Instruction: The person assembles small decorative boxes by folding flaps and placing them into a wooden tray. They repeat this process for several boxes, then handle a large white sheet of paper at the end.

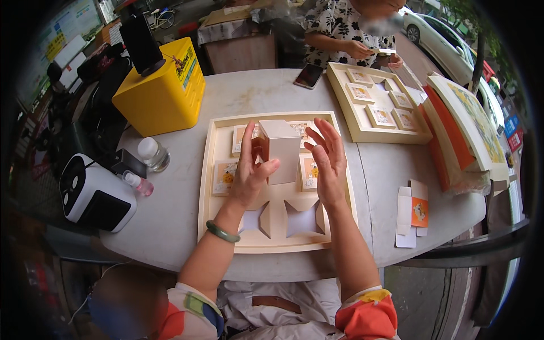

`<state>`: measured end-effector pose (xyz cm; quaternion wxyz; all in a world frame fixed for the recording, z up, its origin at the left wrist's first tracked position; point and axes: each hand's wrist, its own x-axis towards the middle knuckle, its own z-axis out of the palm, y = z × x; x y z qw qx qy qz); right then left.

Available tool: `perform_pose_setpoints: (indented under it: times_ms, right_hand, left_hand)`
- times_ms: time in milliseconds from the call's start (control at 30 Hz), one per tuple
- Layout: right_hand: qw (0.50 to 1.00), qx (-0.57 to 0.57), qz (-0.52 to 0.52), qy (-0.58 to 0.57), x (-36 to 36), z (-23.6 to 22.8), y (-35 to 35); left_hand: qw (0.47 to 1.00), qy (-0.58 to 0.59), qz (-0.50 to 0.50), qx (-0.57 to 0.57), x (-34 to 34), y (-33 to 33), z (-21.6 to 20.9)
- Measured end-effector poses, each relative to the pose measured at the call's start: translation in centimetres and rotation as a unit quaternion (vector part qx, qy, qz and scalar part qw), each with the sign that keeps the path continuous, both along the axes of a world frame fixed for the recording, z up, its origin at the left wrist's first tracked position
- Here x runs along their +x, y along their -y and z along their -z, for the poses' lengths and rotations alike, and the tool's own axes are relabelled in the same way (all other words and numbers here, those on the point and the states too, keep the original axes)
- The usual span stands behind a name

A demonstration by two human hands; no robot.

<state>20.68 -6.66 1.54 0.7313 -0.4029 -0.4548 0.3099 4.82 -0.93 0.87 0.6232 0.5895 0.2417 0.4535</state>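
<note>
A small plain cream carton (284,154) stands upright in the air above the middle of a large cream tray box (205,221). My left hand (252,170) grips its left side, with the thumb across the near edge. On the other side my right hand (330,161) is open, fingers apart, close to the carton; I cannot tell whether it touches. Several small picture boxes sit in the tray's far compartments, among them one at the left (225,177) and one at the right (309,171), partly hidden by my hands and the carton. Two near compartments (305,221) show white bottoms.
A flattened orange and white carton (412,212) lies at right, near stacked cream and orange packaging (462,133). A second tray (391,135) and phone (309,75) are farther back, before another person (340,25). A yellow cabinet (161,90), bottle (153,153) and white device (99,192) stand left.
</note>
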Motion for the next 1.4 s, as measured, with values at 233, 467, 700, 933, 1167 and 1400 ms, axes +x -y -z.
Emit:
perform_pose_setpoints:
  times_ms: [233, 467, 700, 933, 1167, 1400]
  right_hand:
    - [0.991, -0.02, 0.019, 0.13, 0.1, 0.7, 0.1]
    - [0.955, -0.016, -0.028, 0.295, -0.7, 0.6, 0.2]
    - [0.967, -0.028, -0.05, 0.25, -1.2, 0.4, 0.1]
    - [0.962, -0.034, -0.028, 0.27, -1.1, 0.5, 0.1]
    - [0.957, -0.089, -0.053, 0.271, -1.2, 0.4, 0.5]
    - [0.95, -0.093, -0.031, 0.295, -0.2, 0.8, 0.5]
  left_hand:
    - [0.932, 0.197, 0.179, -0.245, -1.7, -1.3, -0.2]
    - [0.907, 0.219, 0.205, -0.297, -1.6, -1.2, -0.3]
    - [0.89, 0.221, 0.24, -0.318, -1.7, -1.5, 0.1]
    - [0.95, 0.204, 0.085, -0.222, -1.7, -1.9, 0.0]
    - [0.968, 0.162, 0.055, -0.186, -1.9, -2.3, 0.7]
    - [0.985, 0.084, -0.023, -0.15, -1.2, -2.1, 1.3]
